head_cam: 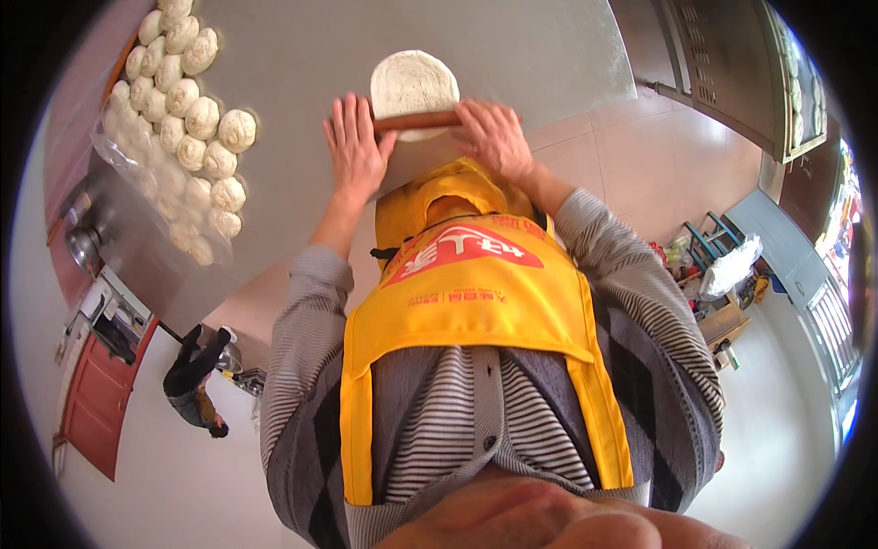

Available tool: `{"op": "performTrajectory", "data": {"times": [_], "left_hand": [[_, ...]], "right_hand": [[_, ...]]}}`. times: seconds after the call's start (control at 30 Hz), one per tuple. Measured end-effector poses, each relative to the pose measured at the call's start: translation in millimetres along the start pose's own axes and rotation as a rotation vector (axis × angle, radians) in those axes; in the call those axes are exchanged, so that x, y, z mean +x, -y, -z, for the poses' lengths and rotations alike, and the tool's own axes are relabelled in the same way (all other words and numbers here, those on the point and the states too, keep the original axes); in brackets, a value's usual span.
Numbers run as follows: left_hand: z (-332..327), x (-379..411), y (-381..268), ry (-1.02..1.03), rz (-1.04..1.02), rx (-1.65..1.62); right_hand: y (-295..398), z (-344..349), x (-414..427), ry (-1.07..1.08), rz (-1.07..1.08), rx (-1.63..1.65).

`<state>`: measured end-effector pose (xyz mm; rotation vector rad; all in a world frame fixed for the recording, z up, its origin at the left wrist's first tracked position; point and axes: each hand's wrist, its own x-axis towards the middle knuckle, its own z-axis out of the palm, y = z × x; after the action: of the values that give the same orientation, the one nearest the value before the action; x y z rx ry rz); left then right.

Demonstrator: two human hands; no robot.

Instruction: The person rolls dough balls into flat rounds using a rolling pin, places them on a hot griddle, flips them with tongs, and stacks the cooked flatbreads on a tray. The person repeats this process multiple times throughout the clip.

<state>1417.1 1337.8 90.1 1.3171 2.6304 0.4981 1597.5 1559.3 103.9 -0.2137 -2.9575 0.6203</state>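
Observation:
A flat round of dough (415, 86) lies on the grey worktop (302, 48), close to its near edge. Across the lower part of the round rests a thin brown wooden rolling pin (418, 121). My left hand (357, 147) lies over the pin's left end, palm down, with its fingers stretched forward. My right hand (495, 137) is on the pin near its right end, its fingers bent over it. The parts of the pin beneath both hands are hidden.
Many dough balls (182, 97) stand in rows on the left of the worktop, some under clear plastic film (161, 185). A metal cabinet (734, 68) holds more dough rounds at the upper right. Another person (192, 391) is at the lower left, beyond the worktop.

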Motion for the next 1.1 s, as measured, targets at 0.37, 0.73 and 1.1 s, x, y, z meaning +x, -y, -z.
{"op": "performTrajectory", "data": {"times": [0.37,0.73,1.1], "left_hand": [[8.4,90.2,3.3,-0.171,0.164,-0.055],[-29.3,69.0,0.4,0.138,0.706,-0.443],[8.3,76.6,-65.6,0.301,0.751,-1.138]], "right_hand": [[-64.7,-1.1,77.3,0.077,0.145,-0.158],[-66.3,7.1,138.5,-0.069,-0.114,-0.091],[-147.7,119.3,-14.5,-0.323,-0.23,0.304]]}}
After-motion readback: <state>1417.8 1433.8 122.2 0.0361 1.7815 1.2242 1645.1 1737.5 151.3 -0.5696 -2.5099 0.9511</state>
